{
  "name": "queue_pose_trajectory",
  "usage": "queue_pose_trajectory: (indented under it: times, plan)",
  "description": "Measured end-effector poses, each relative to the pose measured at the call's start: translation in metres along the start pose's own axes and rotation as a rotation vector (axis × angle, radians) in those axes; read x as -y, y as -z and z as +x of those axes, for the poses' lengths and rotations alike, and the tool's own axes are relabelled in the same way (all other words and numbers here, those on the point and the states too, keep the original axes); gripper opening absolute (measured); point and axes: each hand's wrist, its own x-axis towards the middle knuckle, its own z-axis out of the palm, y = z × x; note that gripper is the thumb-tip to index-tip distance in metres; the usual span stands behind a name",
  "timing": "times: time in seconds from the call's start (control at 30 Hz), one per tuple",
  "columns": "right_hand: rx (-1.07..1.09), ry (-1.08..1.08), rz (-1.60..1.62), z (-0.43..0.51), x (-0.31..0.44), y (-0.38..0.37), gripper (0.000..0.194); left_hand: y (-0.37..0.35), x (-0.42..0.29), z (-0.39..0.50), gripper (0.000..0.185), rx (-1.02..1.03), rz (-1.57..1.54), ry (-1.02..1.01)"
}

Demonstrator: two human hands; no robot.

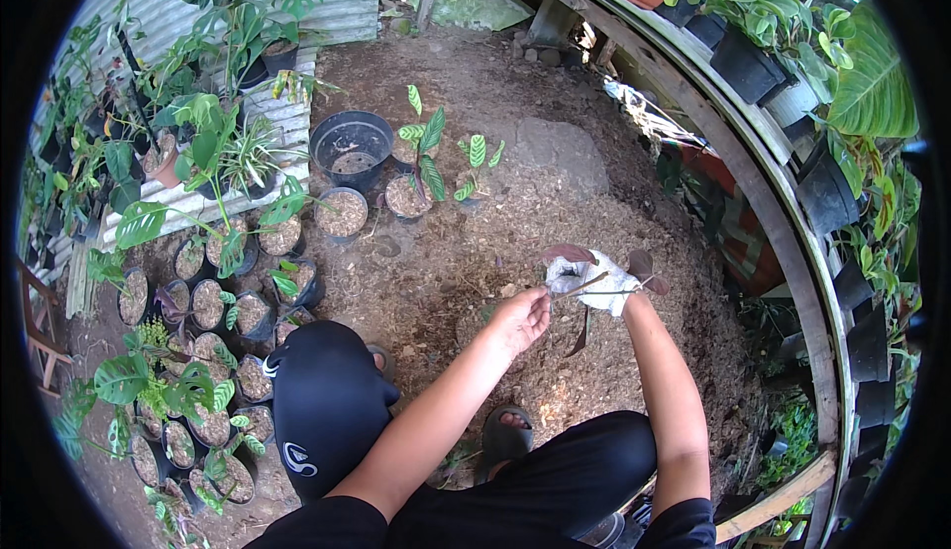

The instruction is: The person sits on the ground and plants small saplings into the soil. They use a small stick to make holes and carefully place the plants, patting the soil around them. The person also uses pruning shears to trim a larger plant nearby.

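Over the loose, fibrous soil (475, 341) I hold a plant cutting with dark reddish-purple leaves (570, 253). My left hand (524, 318) is bare and pinches the end of a thin stem between thumb and fingertips. A white glove, soiled in places, covers my right hand (598, 281). Its fingers are around the cutting, partly hidden by the stems (591, 287) crossing in front. One narrow dark leaf (582, 337) hangs below the glove. Both hands are close together, above the ground in front of my knees.
A large black plastic pot (352, 149) stands ahead on the left, beside a soil-filled pot (342, 213) and a potted plant with striped leaves (431, 136). Several small potted plants (212, 304) crowd the left. A flat stone (561, 159) lies ahead; a wooden shelf edge (799, 222) curves along the right.
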Motion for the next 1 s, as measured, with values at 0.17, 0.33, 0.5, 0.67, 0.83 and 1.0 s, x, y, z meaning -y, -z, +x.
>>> queue_pose_trajectory:
  times: [0.17, 0.33, 0.5, 0.67, 0.83, 1.0]
  plan:
    - [0.012, 0.003, 0.241, -0.002, -0.002, 0.002, 0.037, -0.001, -0.001, -0.001, 0.007, -0.026, -0.001, 0.01]
    - [0.058, -0.021, 0.308, 0.0, -0.008, 0.003, 0.041, -0.004, -0.001, -0.003, 0.006, -0.029, 0.01, 0.002]
    - [0.034, 0.06, 0.144, 0.004, -0.007, 0.002, 0.046, -0.005, -0.002, -0.003, 0.006, -0.041, -0.006, 0.006]
    - [-0.031, 0.135, -0.065, 0.0, -0.001, 0.003, 0.043, -0.004, -0.001, -0.001, 0.007, -0.036, -0.03, 0.013]
    - [-0.052, 0.065, -0.103, -0.004, 0.002, -0.002, 0.027, -0.005, -0.002, -0.002, 0.007, -0.039, 0.016, -0.005]
    - [-0.038, -0.027, 0.034, -0.004, -0.005, 0.0, 0.023, -0.004, -0.001, -0.005, 0.008, -0.053, 0.107, -0.05]
